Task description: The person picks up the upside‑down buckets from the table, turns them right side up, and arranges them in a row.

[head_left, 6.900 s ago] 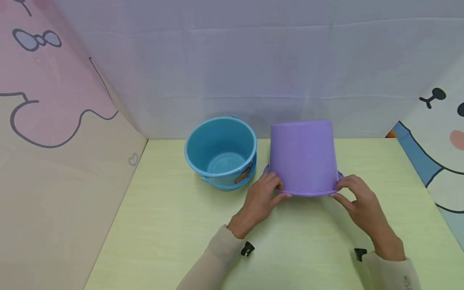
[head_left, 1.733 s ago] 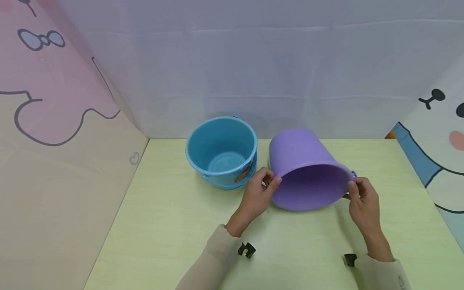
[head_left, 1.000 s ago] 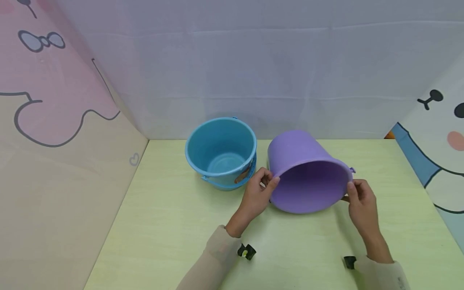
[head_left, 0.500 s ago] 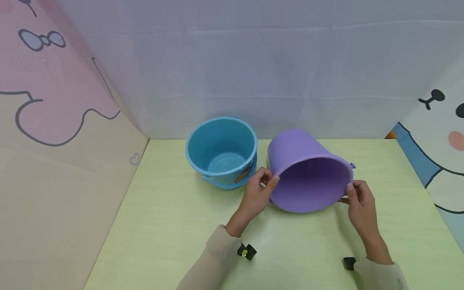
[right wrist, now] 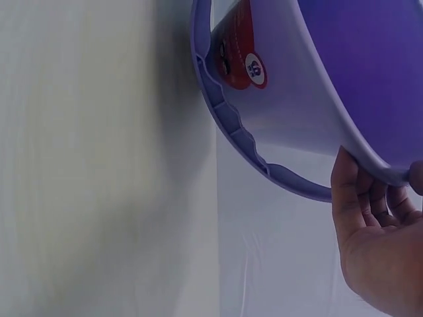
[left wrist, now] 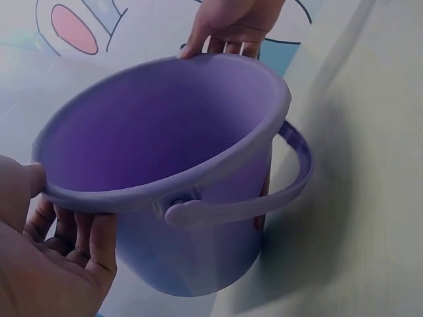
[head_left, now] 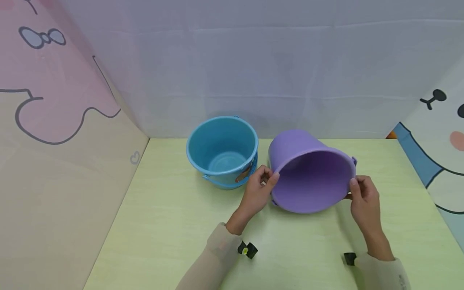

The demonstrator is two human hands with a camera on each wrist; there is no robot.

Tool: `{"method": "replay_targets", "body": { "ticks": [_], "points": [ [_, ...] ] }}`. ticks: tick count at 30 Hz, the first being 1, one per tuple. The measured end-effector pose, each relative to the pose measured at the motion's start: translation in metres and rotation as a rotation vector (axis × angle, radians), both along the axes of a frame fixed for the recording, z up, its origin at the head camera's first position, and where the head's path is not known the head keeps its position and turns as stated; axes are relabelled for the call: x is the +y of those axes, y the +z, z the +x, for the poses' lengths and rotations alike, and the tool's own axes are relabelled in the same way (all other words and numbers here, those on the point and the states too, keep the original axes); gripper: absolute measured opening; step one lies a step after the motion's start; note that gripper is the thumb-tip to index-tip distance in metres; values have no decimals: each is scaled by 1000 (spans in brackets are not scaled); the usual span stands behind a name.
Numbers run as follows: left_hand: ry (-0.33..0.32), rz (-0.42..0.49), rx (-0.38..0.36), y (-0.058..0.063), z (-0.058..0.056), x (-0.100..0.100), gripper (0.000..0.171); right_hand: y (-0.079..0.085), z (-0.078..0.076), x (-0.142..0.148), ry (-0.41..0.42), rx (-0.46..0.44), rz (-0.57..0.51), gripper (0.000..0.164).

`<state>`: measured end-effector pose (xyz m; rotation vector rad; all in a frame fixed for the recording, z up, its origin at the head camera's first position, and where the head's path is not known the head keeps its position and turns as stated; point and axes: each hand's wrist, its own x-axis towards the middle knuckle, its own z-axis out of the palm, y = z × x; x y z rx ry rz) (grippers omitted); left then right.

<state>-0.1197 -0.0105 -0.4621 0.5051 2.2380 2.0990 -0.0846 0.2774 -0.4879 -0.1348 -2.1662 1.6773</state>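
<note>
A purple bucket (head_left: 311, 177) is tipped on its side in the head view, its mouth facing me and no contents visible inside. My left hand (head_left: 256, 191) pinches its rim on the left, thumb on the inside. On the right side of the rim, my right hand (head_left: 365, 203) pinches it the same way. The purple handle (left wrist: 244, 208) hangs down in the left wrist view. A red sticker (right wrist: 239, 53) shows on the bucket's underside in the right wrist view. Beside it stands an upright blue bucket (head_left: 203, 153), apart from both hands, with nothing seen inside.
Both buckets are on a pale yellow-green table (head_left: 163, 233). A grey-white cloth wall (head_left: 261, 72) closes off the back. Printed side panels (head_left: 54, 181) flank the table at left and right. Dark clips (head_left: 248, 249) sit at the sleeve cuffs.
Early on, the purple bucket was bottom-up with its mouth away from view. It has since turned so the mouth faces me, and lately its upper rim has risen a little. The blue bucket stays put.
</note>
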Motion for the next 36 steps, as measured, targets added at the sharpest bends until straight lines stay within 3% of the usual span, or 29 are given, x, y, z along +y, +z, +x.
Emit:
{"method": "replay_targets", "body": {
  "ticks": [8,15,24,30,36],
  "points": [
    [10,40,-31,0,-2,2,19,6,-5,1,-56,-36,96,20],
    [8,88,-62,2,-2,3,20,10,-9,2,-68,-24,66,14],
    [20,106,-73,4,-2,5,20,9,-1,2,9,-53,-161,9],
    [47,144,-145,6,-3,6,19,2,5,-2,114,-24,-274,11],
    [69,190,-185,7,-4,7,18,2,4,-7,89,-3,-314,9]
  ]
}}
